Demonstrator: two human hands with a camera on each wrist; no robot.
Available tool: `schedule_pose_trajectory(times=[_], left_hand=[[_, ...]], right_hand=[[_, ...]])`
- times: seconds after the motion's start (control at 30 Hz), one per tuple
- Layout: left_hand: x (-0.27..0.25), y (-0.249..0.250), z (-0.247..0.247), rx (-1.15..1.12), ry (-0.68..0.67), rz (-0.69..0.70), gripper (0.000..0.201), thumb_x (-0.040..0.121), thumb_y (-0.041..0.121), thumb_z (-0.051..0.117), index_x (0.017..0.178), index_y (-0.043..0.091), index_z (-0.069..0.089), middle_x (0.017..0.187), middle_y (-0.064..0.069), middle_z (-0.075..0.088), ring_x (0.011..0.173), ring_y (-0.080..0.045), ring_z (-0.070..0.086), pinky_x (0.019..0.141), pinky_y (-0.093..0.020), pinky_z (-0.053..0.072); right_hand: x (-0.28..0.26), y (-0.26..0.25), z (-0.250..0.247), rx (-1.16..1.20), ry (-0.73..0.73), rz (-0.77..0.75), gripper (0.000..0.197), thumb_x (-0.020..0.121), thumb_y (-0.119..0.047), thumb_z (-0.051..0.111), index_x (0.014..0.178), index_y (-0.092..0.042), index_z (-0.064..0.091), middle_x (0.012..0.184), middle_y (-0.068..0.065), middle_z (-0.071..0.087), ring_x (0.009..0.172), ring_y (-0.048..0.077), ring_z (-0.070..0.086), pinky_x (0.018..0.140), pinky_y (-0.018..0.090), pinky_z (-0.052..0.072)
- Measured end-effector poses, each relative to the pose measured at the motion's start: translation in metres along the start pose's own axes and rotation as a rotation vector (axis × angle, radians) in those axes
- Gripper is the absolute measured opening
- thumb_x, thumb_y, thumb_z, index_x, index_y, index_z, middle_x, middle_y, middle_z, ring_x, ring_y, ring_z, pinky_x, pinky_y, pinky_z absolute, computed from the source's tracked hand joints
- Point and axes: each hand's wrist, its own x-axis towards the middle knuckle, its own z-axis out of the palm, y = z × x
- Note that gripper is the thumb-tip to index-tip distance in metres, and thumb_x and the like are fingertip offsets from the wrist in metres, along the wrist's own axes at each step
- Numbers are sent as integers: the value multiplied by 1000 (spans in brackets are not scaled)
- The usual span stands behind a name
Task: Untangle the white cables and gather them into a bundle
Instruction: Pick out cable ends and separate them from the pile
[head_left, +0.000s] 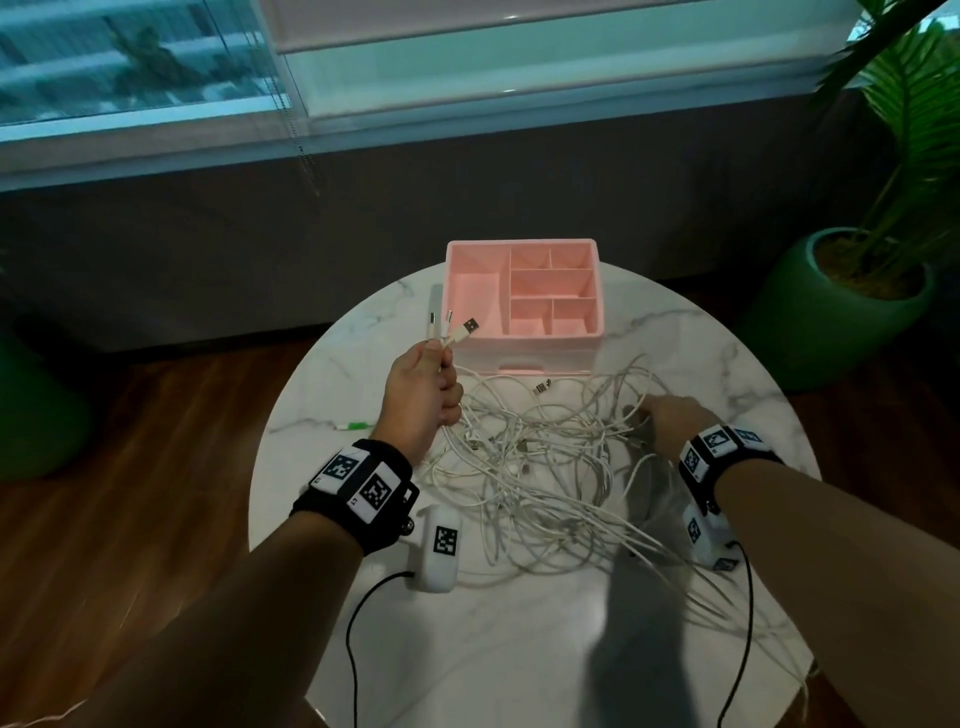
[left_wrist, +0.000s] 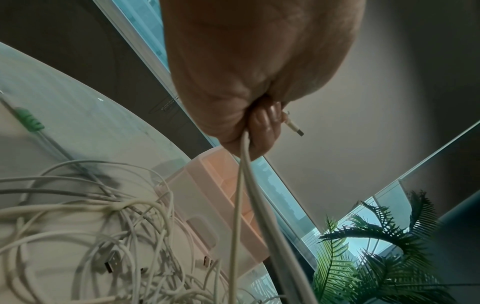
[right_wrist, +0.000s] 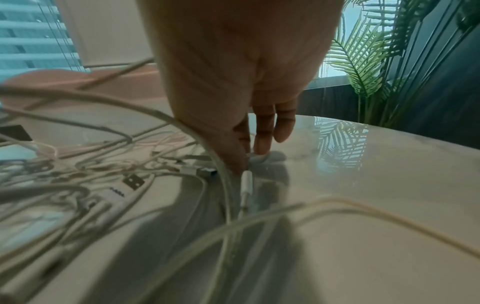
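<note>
A loose tangle of white cables (head_left: 530, 467) is spread over the middle of the round marble table (head_left: 519, 649). My left hand (head_left: 441, 374) is raised above the tangle's left side and grips three cable ends, whose plugs (head_left: 452, 327) stick up from the fist. In the left wrist view the gripped cables (left_wrist: 244, 185) hang straight down from the left hand (left_wrist: 259, 127). My right hand (head_left: 649, 413) reaches down into the right side of the tangle. There the thumb and forefinger of the right hand (right_wrist: 249, 156) pinch the end of a white plug (right_wrist: 246, 181) lying on the table.
A pink organiser box (head_left: 524, 291) with several open compartments stands at the table's far edge, just behind the cables. A green-tipped cable end (head_left: 353, 425) lies at the left. A potted palm (head_left: 841, 301) stands on the floor to the right. Some cables trail over the table's near right edge.
</note>
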Motion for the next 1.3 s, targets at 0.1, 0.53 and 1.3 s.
schedule_pose_trajectory(times=[0.1, 0.53, 1.3], left_hand=[[-1, 2, 0, 9, -1, 11, 33, 109, 16, 32, 79, 15, 45, 56, 5, 30, 44, -8, 21, 40, -16, 18], [-13, 25, 18, -73, -88, 4, 27, 101, 18, 40, 74, 20, 39, 60, 3, 25, 45, -9, 18, 41, -20, 14], [-45, 3, 34, -161, -195, -172, 29, 109, 29, 40, 92, 11, 55, 59, 4, 31, 45, -8, 25, 39, -20, 21]], right_hand=[[-11, 3, -7, 97, -9, 22, 30, 82, -32, 69, 101, -30, 45, 94, 7, 67, 85, 31, 65, 75, 38, 54], [-45, 0, -193, 443, 521, 76, 9, 93, -17, 57, 91, -14, 65, 92, 11, 65, 88, 29, 61, 76, 32, 43], [-129, -159, -138, 871, 251, -350, 20, 95, -7, 55, 88, -26, 52, 70, 1, 59, 61, 16, 53, 57, 34, 45]])
